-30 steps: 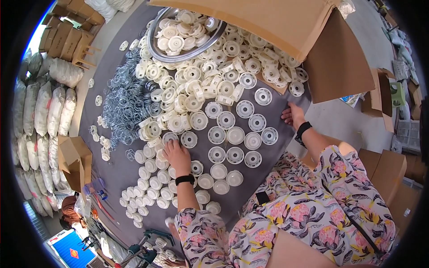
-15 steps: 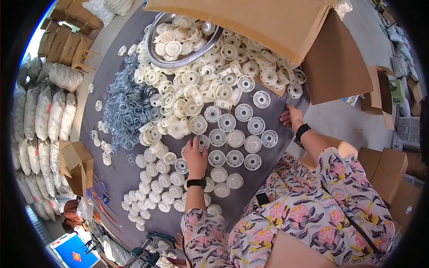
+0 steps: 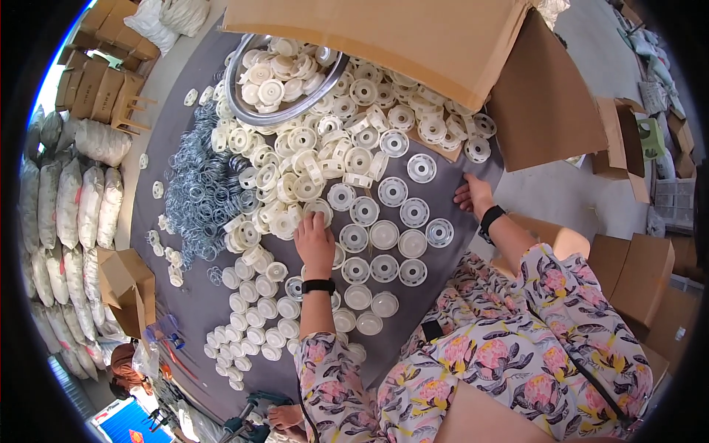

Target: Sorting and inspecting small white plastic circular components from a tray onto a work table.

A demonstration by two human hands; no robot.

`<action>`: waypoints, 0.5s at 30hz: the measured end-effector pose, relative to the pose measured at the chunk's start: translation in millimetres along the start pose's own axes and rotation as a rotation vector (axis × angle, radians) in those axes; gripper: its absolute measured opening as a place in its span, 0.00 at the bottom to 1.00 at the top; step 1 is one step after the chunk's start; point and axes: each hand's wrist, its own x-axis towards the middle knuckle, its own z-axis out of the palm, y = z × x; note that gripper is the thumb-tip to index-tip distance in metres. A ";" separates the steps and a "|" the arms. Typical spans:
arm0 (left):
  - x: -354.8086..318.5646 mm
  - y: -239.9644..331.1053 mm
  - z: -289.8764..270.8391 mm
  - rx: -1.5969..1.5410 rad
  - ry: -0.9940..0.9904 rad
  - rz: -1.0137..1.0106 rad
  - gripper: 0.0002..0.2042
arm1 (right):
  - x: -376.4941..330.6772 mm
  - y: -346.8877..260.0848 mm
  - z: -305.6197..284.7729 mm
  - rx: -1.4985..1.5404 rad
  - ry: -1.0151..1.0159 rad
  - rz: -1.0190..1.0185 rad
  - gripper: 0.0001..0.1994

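My left hand (image 3: 316,245) reaches over the middle of the table with its fingers stretched out. Its fingertips touch a white ring-shaped plastic part (image 3: 318,207) at the near edge of a heap of such parts (image 3: 303,138). Just right of this hand, round slotted white parts (image 3: 364,211) lie spread out flat, some with a plain disc face (image 3: 383,235). Below and left of it are rows of white round caps (image 3: 255,317). At the table's right edge rests my right hand (image 3: 474,194), fingers loosely bent and apart, holding nothing.
A pile of metal coil springs (image 3: 203,196) lies left of the heap. A metal bowl (image 3: 233,94) full of white parts stands behind, beside a large cardboard box (image 3: 384,37). A green clamp-like tool (image 3: 251,410) is at the near edge, with bare fingers or toes beside it. Stacked sacks (image 3: 68,199) line the left.
My left hand has moved forward and left, from a round part among the spread ones to the heap's near edge. My right hand stays at the table edge. The whole view has shifted slightly.
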 end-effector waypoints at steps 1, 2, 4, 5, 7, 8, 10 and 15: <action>-0.3 2.6 1.9 -0.005 -0.002 0.006 0.18 | 0.0 0.2 -1.6 0.004 0.007 0.001 0.24; -4.3 6.4 2.4 -0.090 -0.064 -0.017 0.17 | 0.0 0.5 -2.3 0.003 0.015 0.001 0.24; -15.5 16.5 -1.3 -0.174 -0.132 -0.037 0.17 | -0.6 2.6 -4.3 0.006 0.024 0.007 0.24; -20.6 23.5 -6.6 -0.208 -0.161 -0.034 0.17 | 0.1 1.1 -4.2 0.009 0.018 0.006 0.24; -26.4 31.5 -12.0 -0.257 -0.193 -0.032 0.14 | -0.5 -0.3 -4.6 0.017 0.017 0.007 0.24; -27.6 35.3 -13.4 -0.259 -0.196 -0.025 0.14 | -1.4 -0.5 -4.0 -0.002 0.017 0.001 0.24; -25.9 48.2 -16.6 -0.421 -0.092 -0.065 0.11 | -0.8 -0.8 -5.3 -0.011 0.029 -0.005 0.24; -0.8 125.0 -3.7 -0.597 -0.096 0.172 0.12 | 0.6 0.9 -6.1 0.033 0.007 -0.010 0.24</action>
